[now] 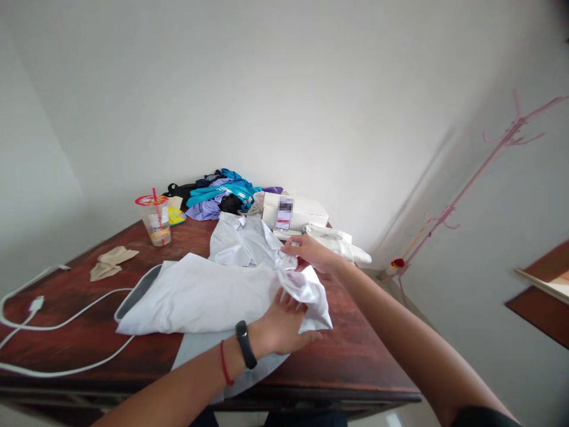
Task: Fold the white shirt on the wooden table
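A pale, light-coloured shirt (208, 293) lies spread across the dark wooden table (355, 362). Its collar end points toward the wall. My left hand (284, 326), with a black band and a red string on the wrist, rests on the shirt's right part, fingers spread flat on the cloth. My right hand (311, 252) is a little farther back, fingers closed on a bunched fold of the shirt (300, 284) that rises between the two hands.
Against the wall lie a pile of blue, purple and black clothes (222, 196) and a white box (293, 212), with white cloth (342, 242) beside it. A plastic cup with a red straw (155, 220), a beige cloth (111, 263) and a white cable (48, 323) are on the left. A pink coat stand (466, 190) is on the right.
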Motion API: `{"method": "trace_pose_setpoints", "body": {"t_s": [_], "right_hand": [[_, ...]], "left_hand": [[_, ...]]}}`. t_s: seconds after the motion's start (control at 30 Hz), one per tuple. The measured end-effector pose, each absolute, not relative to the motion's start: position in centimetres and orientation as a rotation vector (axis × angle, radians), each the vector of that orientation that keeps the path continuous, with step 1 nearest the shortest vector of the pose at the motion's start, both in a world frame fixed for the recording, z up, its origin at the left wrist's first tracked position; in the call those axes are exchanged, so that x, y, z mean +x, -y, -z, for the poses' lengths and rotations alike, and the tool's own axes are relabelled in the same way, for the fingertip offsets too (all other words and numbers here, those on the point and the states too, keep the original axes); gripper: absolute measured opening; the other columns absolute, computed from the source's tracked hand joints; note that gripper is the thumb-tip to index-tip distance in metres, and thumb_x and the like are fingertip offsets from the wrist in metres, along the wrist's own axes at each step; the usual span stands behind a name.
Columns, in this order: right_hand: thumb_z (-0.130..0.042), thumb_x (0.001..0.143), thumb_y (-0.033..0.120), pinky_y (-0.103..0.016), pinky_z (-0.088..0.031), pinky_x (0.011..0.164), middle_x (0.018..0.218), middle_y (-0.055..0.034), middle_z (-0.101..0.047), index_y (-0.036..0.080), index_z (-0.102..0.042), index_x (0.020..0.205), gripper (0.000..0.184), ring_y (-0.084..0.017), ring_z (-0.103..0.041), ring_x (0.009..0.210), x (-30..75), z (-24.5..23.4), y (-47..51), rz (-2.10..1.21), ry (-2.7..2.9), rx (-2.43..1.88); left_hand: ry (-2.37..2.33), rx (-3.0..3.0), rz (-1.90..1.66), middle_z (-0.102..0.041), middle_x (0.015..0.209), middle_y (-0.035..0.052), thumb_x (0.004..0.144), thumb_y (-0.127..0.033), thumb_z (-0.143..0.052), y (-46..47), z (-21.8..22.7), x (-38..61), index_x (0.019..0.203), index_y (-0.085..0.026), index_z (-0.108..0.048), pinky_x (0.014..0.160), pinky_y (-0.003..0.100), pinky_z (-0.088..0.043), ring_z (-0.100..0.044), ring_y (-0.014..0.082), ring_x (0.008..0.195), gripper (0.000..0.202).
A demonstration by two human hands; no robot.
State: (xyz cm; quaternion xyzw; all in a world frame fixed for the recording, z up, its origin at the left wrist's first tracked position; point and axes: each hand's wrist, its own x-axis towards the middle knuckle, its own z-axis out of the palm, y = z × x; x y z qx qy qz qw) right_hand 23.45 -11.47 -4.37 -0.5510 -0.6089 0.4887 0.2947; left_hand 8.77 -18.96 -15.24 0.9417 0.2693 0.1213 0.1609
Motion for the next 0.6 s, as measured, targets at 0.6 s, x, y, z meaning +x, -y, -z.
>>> {"method": "trace_pose_setpoints", "body": {"t_s": [0.6], "right_hand": [[-0.065, 0.09, 0.035, -0.039, -0.051, 0.092, 0.11, -0.0096, -0.067, 0.018, -0.067, 0.115, 0.03, -0.024, -0.065, 0.101, 26.3, 15.7, 10.0, -0.607, 1.967, -1.259]], "left_hand": [[-0.698, 2.704, -0.487, -0.059, 0.143, 0.0075, 0.093, -0.038, -0.065, 19.5, 9.8, 2.5, 0.135, -0.026, -0.062, 0.113, 0.046, -0.04, -0.053, 0.029, 0.132, 0.043]]}}
